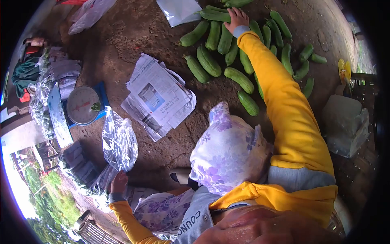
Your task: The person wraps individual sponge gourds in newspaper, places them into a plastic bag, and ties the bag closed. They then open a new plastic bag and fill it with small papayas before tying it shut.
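Note:
My right hand (237, 17) reaches far forward in a yellow sleeve and rests on top of a pile of green cucumbers (227, 44) lying on the dirt floor. Its fingers lie over one cucumber (214, 15) at the far edge of the pile, and I cannot tell whether they grip it. My left hand (119, 182) is low at the near left and holds the bottom of a clear plastic bag (119, 142) that stands up from it. My floral cloth hat (227, 152) covers the middle of the view.
A stack of newspaper sheets (158, 95) lies on the floor left of the cucumbers. A round dial scale (83, 105) on a blue base sits further left, beside more plastic bags (44, 97). A white bag (180, 10) lies at the far top, a pale sack (345, 122) at right.

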The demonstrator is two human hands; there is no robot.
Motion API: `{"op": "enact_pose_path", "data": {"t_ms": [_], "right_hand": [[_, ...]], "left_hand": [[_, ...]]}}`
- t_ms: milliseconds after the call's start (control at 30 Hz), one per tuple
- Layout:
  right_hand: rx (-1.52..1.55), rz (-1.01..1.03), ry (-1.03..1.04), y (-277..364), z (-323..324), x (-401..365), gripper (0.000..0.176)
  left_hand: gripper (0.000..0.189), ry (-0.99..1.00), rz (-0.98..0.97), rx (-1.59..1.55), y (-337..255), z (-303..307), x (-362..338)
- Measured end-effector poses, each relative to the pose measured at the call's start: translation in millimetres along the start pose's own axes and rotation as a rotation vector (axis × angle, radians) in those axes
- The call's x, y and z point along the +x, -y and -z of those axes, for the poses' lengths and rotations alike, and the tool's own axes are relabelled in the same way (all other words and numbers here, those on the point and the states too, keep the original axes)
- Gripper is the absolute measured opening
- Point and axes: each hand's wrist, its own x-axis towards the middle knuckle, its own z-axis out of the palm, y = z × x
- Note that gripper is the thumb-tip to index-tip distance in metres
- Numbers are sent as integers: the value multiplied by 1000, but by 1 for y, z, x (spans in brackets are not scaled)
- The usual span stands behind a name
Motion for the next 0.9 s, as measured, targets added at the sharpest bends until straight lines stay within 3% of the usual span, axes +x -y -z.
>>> {"op": "enact_pose_path", "data": {"t_ms": [100, 200, 233, 367, 533, 667, 700, 800, 900], "right_hand": [[-129, -145, 291, 7, -13, 19, 60], [-129, -77, 217, 6, 1, 13, 52], [-61, 10, 72, 3, 2, 4, 47], [230, 26, -50, -7, 0, -24, 54], [544, -72, -94, -11, 3, -37, 46], [698, -10, -133, 6, 22, -55, 45], [685, 85, -157, 4, 18, -58, 49], [609, 9, 35, 6, 12, -66, 56], [513, -50, -73, 4, -1, -66, 64]], "left_hand": [[44, -14, 8, -32, 10, -2, -2], [44, -17, 38, 6, 6, -2, -8], [44, -14, 47, 37, 0, -1, -9], [44, 8, 48, 69, 0, -1, -1], [44, 38, 75, 12, -8, 1, 12], [44, -2, 41, -25, -10, 0, 9], [44, -6, 45, -16, -10, 0, 7], [43, -21, 78, 43, -28, 1, -2], [41, -10, -47, 141, -11, -2, -5]]}}
